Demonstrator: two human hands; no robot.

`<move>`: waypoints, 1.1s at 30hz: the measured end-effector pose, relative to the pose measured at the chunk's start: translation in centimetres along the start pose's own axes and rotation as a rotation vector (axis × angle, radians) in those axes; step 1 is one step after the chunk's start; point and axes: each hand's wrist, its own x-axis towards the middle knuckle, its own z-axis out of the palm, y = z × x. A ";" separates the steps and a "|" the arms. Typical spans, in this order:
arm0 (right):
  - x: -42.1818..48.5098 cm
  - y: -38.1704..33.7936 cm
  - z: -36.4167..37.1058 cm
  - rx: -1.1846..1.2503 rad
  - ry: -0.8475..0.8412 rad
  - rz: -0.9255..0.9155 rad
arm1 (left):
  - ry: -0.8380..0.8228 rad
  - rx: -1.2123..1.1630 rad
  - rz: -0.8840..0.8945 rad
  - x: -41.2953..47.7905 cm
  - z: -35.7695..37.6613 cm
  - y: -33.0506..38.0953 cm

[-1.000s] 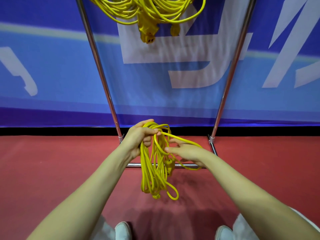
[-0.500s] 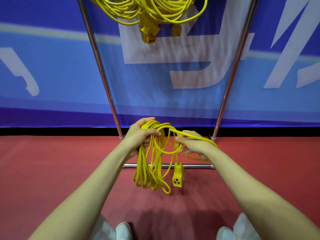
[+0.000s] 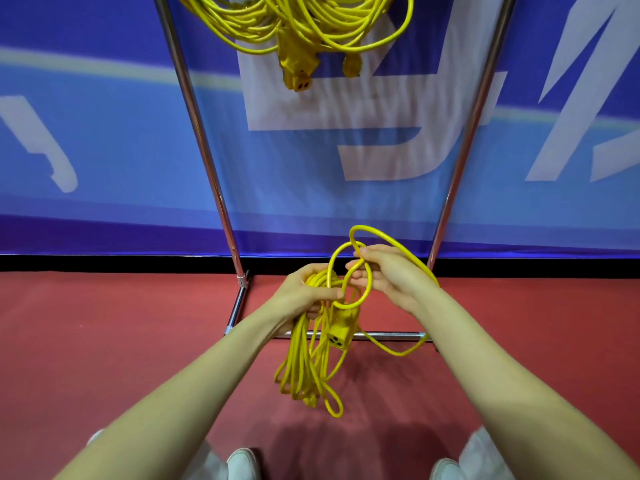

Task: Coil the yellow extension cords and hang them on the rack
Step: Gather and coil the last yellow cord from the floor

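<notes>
A coiled yellow extension cord (image 3: 304,362) hangs in loops from my left hand (image 3: 304,294), which grips the top of the bundle. My right hand (image 3: 388,275) pinches a loose strand of the same cord, and a loop arcs over that hand and down to the right. The cord's yellow socket end (image 3: 339,336) dangles just under my hands. Another coiled yellow cord (image 3: 304,26) hangs at the top of the chrome rack (image 3: 204,150), its plug ends dangling.
The rack's two chrome uprights and floor bar (image 3: 384,336) stand on a red floor (image 3: 104,341) before a blue banner wall (image 3: 86,133). My white shoes (image 3: 242,464) show at the bottom edge.
My right hand has risen and moved left toward my left hand, drawing a loop of cord up over it. The socket end has swung closer under the bundle.
</notes>
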 end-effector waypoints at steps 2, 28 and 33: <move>-0.1 -0.1 -0.1 0.104 0.010 0.026 | -0.059 -0.001 -0.022 -0.1 0.4 -0.1; -0.8 1.8 -0.5 -1.192 -0.084 -0.635 | 0.109 0.141 0.036 -0.5 0.7 1.6; -0.2 1.4 -1.4 -1.282 -0.175 -0.643 | 0.080 0.114 0.017 -0.4 0.4 1.6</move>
